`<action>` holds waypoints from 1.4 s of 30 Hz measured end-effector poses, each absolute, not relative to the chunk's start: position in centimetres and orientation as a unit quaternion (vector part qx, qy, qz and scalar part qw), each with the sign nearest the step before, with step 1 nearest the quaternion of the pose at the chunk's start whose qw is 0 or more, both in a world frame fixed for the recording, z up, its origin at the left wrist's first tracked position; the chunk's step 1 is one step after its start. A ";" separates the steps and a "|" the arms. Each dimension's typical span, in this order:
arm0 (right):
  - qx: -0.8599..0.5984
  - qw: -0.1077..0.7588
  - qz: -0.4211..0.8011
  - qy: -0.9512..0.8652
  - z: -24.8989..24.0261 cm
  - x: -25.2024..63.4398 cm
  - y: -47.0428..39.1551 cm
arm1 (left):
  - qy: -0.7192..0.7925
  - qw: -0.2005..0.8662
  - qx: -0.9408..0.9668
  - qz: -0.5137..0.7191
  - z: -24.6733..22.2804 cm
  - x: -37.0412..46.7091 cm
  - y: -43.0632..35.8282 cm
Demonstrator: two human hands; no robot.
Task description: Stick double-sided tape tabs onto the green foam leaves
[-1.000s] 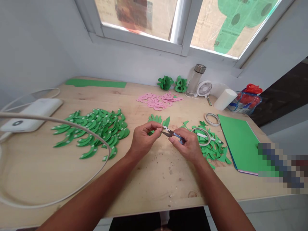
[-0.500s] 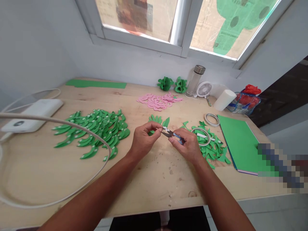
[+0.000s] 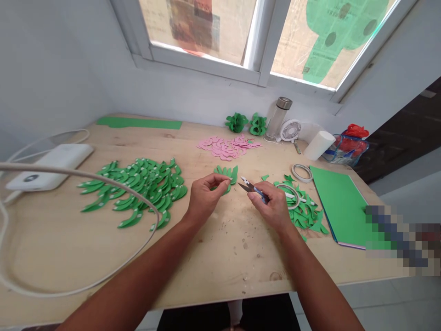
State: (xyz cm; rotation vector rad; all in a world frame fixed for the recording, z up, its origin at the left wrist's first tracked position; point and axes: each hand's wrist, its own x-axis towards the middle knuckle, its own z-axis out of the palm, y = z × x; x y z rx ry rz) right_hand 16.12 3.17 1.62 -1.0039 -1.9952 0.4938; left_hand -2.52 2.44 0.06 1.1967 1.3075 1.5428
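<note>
On the head view — my only feed — I watch the right hand holding scissors, blades parted and tips aimed toward the left hand but short of it. The left has thumb and fingertips brought close together in front of green leaf cutouts; I cannot tell whether they grip anything. Those cutouts lie mid-table, partly hidden by that hand. To the left I see a heap of curved green pieces; beyond the cutouts, pink cutouts. Beside the right hand are green scraps with a tape ring on top — then green sheets farther right.
</note>
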 end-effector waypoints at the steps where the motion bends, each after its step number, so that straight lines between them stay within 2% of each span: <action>1: -0.401 0.414 0.195 -0.794 1.6 16.1 3.2 | 0.512 0.391 0.465 0.607 0.1 -2.4 2.4; 10: -0.430 0.415 0.141 -0.789 1.3 16.4 3.5 | 0.500 0.428 0.432 0.616 0.6 -2.0 2.0; 14: -0.471 0.395 0.079 -0.785 1.6 17.2 3.8 | 0.500 0.427 0.440 0.612 0.5 -1.9 1.9; 21: -0.534 0.302 -0.090 -0.785 1.8 20.4 3.2 | 0.491 0.432 0.453 0.607 0.6 -1.6 1.6; 30: -0.561 0.210 -0.198 -0.776 -1.8 24.5 1.9 | 0.481 0.441 0.471 0.593 0.6 -0.7 0.9; 42: -0.557 0.170 -0.223 -0.782 -3.1 25.0 1.4 | 0.489 0.451 0.475 0.576 0.5 -0.5 0.8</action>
